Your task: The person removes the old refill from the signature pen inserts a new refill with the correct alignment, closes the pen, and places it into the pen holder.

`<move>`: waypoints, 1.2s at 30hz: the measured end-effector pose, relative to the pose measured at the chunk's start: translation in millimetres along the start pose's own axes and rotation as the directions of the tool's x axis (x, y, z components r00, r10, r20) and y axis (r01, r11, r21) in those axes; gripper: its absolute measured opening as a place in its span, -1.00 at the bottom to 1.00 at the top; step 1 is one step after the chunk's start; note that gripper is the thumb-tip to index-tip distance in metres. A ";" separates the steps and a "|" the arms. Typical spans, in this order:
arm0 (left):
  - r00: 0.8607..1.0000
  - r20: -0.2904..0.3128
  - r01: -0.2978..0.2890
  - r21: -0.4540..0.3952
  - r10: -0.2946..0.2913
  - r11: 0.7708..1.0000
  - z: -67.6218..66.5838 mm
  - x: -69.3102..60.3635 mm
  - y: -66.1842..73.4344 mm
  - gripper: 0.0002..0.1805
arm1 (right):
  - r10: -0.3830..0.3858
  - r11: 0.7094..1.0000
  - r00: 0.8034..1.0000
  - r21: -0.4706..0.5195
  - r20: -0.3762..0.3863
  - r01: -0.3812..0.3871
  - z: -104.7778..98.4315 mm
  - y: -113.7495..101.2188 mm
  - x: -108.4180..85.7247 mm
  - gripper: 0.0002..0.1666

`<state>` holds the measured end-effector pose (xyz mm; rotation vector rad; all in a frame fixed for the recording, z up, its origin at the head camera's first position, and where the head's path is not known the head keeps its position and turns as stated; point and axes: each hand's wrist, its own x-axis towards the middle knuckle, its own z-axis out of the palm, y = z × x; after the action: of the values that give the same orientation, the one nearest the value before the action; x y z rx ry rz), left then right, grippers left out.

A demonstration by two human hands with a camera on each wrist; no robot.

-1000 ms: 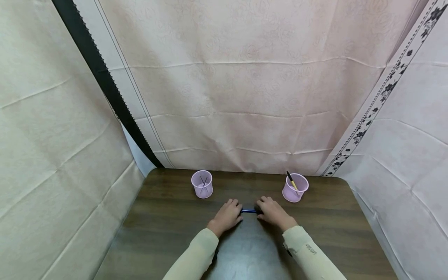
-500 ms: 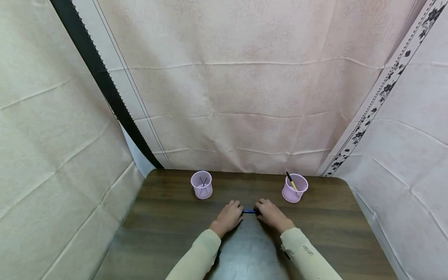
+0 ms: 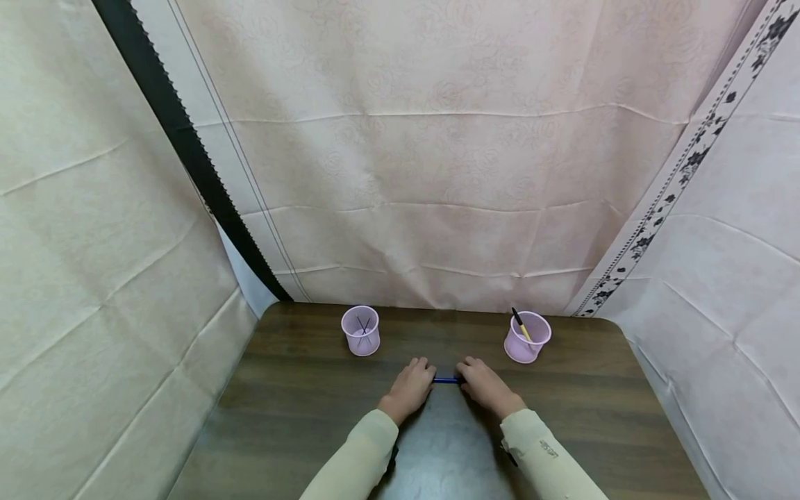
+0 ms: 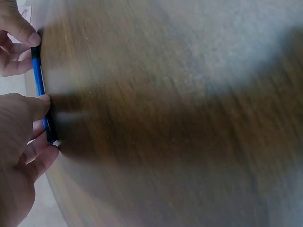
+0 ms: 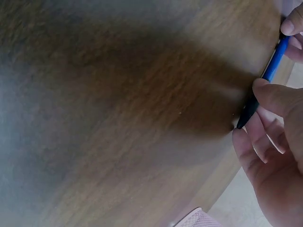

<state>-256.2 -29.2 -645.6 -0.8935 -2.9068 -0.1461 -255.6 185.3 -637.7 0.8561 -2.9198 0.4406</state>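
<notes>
A blue pen (image 3: 446,380) with black ends lies crosswise between the two hands, low over the wooden table. My left hand (image 3: 409,387) pinches its left end between thumb and fingers; the left wrist view shows the pen's blue barrel (image 4: 39,75) and a black end showing past the thumb. At the other end, my right hand (image 3: 487,387) pinches the black tapered part, with the thumb (image 5: 267,90) on top in the right wrist view. Whether the pen touches the table is hard to tell.
Beyond the left hand stands a lilac cup (image 3: 360,345) with thin dark sticks inside. Another lilac cup (image 3: 521,348), beyond the right hand, holds a black-and-yellow pen (image 3: 521,324). The wooden table (image 3: 281,423) ends at a pale cloth backdrop (image 3: 437,173).
Both hands keep their hold on the pen. The left hand has shifted slightly right, the right hand slightly left, and the pen sits marginally nearer.
</notes>
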 end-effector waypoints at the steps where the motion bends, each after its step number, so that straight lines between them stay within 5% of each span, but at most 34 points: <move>1: 1.000 0.001 0.005 0.000 -0.005 1.000 0.6 0.6 0.5 -0.75 | 0.005 1.000 1.000 0.008 0.002 -0.005 0.4 0.5 -0.4 -0.77; 20: 0.997 -0.075 -0.013 -0.009 0.012 1.000 -6.3 1.0 3.6 -0.84 | -0.054 0.998 0.994 0.019 -0.100 0.056 -8.5 0.4 -4.7 -0.77; 36: 0.977 -0.212 -0.016 0.030 0.022 0.999 -32.9 2.0 6.1 -0.82 | -0.160 0.987 0.957 -0.049 -0.244 0.153 -39.7 -6.0 -4.8 -0.74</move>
<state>-252.4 -27.0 -612.4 -0.8447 -2.6960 -0.1864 -249.0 194.5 -598.9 0.9448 -2.6032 0.4547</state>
